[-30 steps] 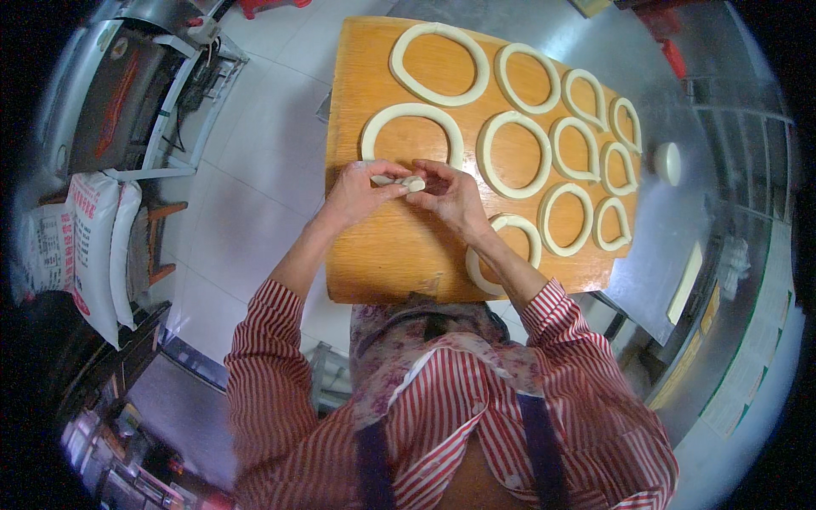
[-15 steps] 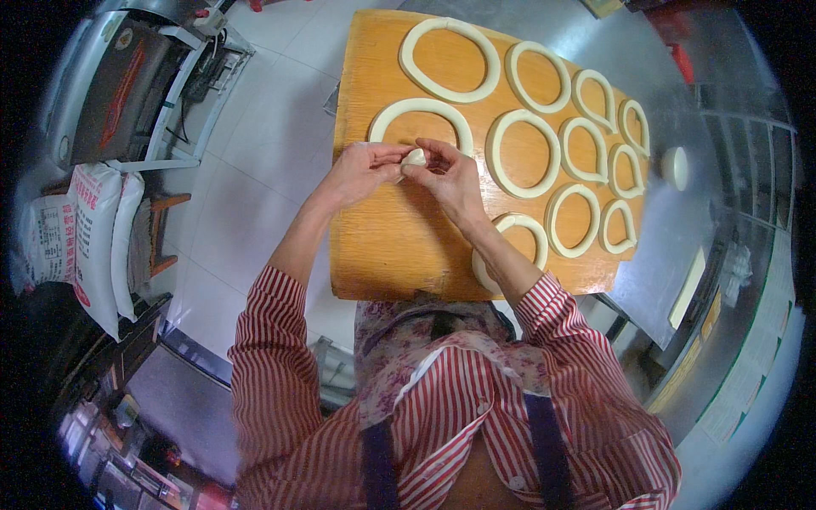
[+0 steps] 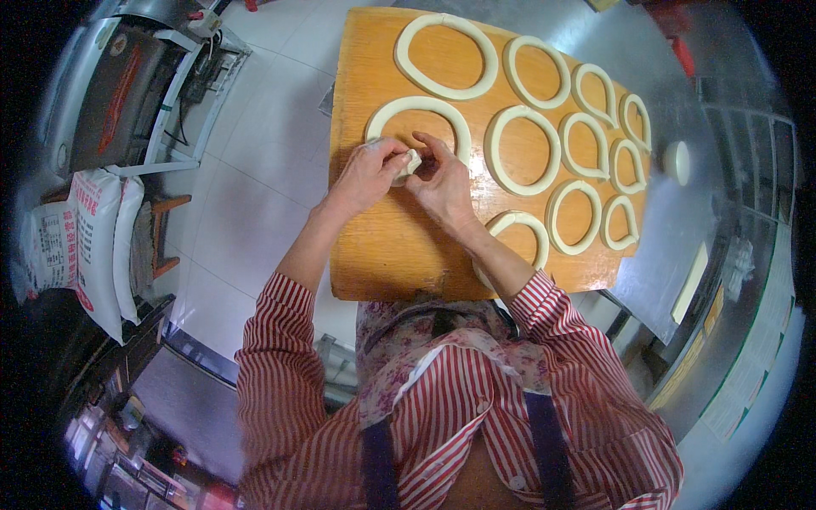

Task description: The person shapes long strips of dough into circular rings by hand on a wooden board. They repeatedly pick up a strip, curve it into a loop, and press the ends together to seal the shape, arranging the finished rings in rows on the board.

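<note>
Both hands are at the near side of a pale dough ring [image 3: 418, 104] on the wooden board, whose ends come together between them. My left hand [image 3: 367, 174] is closed, thumb and fingers pinching the lumpy dough end. Curled around that same dough from the right is my right hand [image 3: 444, 180]; its thumb touches the dough and its index finger is lifted a little off it. The fingers partly hide the join. Just to the right lies another dough ring [image 3: 524, 150], and one more dough ring [image 3: 517, 223] is partly behind my right forearm.
Several more dough rings [image 3: 575, 217] lie in rows across the wooden board [image 3: 399, 255]. Beyond its right end is a metal table [image 3: 654, 280] with a round white piece [image 3: 677, 163] on it. White printed sacks [image 3: 98, 246] and a machine on a frame [image 3: 127, 93] stand at the left.
My left hand has turned and shifted slightly right, closing further over the dough end. The right hand's fingers have spread a little around it. The pinched dough looks more lumpy.
</note>
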{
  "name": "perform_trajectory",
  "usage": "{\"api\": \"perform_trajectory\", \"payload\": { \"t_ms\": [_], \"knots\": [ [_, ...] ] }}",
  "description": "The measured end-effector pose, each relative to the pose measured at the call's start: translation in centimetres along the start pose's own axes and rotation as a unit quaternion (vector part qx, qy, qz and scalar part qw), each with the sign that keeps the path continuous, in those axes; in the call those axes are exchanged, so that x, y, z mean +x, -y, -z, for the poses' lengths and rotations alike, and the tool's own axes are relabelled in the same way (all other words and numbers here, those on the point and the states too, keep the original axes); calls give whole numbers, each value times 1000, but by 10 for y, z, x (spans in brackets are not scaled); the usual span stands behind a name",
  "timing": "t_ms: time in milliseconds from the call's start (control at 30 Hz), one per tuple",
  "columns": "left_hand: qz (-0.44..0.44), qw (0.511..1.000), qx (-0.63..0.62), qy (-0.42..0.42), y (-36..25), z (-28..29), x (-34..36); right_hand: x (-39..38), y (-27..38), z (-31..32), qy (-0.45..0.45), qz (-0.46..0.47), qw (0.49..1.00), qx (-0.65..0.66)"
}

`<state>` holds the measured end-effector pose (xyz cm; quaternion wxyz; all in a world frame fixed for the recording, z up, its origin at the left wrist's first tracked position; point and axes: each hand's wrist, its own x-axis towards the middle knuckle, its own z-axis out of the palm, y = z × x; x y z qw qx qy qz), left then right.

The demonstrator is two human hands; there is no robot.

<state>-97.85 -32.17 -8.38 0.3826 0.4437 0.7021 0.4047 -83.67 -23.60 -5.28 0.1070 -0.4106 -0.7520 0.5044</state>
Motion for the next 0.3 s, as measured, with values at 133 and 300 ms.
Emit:
{"api": "perform_trajectory", "payload": {
  "t_ms": [133, 300],
  "knots": [
    [39, 999, -14, 1, -3, -2, -2, 0, -19, -2, 22, -8, 997, 72],
    [28, 999, -30, -6, 5, -3, -4, -1, -27, -4, 39, -36, 993, 104]
  ]
}}
